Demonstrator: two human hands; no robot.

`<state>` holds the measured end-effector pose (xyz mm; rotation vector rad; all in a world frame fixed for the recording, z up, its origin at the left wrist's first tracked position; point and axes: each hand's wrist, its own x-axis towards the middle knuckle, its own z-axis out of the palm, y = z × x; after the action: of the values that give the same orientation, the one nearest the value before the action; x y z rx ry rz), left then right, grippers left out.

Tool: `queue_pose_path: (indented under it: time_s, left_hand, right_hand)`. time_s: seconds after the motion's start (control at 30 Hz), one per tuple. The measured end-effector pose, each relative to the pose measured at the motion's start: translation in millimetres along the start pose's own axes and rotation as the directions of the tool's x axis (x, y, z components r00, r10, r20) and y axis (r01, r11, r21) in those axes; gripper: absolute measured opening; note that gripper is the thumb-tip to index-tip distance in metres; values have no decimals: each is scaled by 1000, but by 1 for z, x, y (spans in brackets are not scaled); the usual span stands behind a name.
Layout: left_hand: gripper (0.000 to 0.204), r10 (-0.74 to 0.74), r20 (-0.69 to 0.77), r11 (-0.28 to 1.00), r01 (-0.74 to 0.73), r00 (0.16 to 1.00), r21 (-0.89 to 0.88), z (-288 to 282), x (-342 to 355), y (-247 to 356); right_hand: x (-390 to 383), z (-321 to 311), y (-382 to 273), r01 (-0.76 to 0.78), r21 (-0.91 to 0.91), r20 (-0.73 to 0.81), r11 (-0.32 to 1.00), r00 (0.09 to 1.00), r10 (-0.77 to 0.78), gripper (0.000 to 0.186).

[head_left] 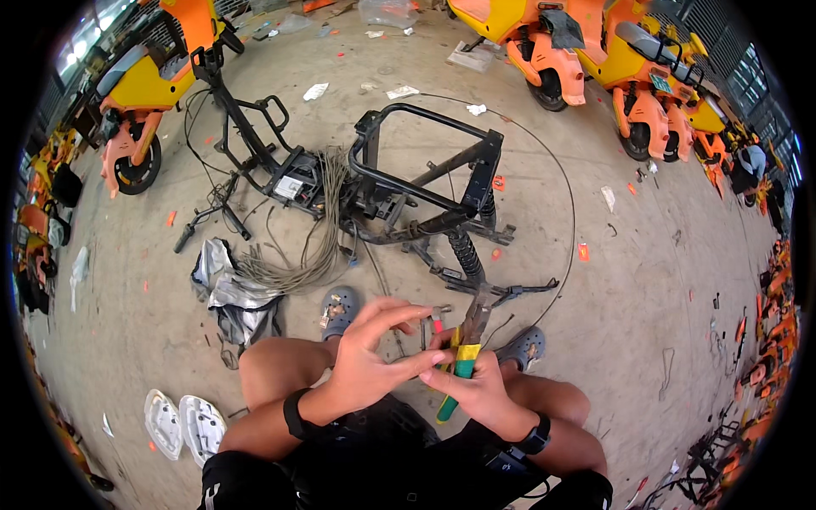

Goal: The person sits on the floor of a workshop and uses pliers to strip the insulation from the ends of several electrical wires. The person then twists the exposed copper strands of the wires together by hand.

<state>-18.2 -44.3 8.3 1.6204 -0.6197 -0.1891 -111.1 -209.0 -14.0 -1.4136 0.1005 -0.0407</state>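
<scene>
Fingers [399, 316] of the left hand [367, 361] are spread and half curled above the knees, the forefinger tip touching the right hand; they close on nothing that can be made out. Wrapped around the green and yellow handles of a pair of pliers [466, 353], the right hand [478, 389] is closed tight, the tool's grey head pointing up and away toward the stripped black scooter frame [429, 183] lying on the concrete floor [646, 280]. A small metal piece with a red end [437, 320] sits just beside the plier jaws; whether the jaws bite it cannot be told.

From this single head view, a bundle of grey cables [314, 246] trails from the frame toward a crumpled silver and black cover [229, 293] on the left. Two white moulded shells [183, 422] lie near the left knee. Grey clogs [340, 310] show on the feet, and a black band circles each wrist. Small red and orange tags [583, 252] dot the floor right of the frame, flat and rectangular, with white paper scraps [315, 91] beyond it. A clear plastic bag [387, 12] lies at the far edge, its contents unreadable. Orange and yellow scooters [595, 59] stand parked in rows around the rim.
</scene>
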Motion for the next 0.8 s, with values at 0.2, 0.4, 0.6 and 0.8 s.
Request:
queue_pose_path:
  time_s: [0.2, 0.4, 0.6, 0.8]
  left_hand:
    - [54, 60, 91, 993, -68, 994, 92, -8, 8, 0]
    - [53, -78, 140, 965, 110, 987, -237, -6, 1, -5]
    - [54, -118, 173, 935, 168, 978, -312, -4, 0, -6]
    - [54, -69, 167, 960, 111, 983, -256, -6, -2, -6]
  right_hand:
    - [3, -4, -6, 124, -155, -25, 980, 991, -129, 18]
    - [3, -5, -11, 249, -358, 1, 900, 964, -266, 16]
    - [2, -4, -9, 313, -434, -7, 845, 936, -351, 15]
    - [4, -4, -6, 312, -486, 19, 817, 938, -346, 14]
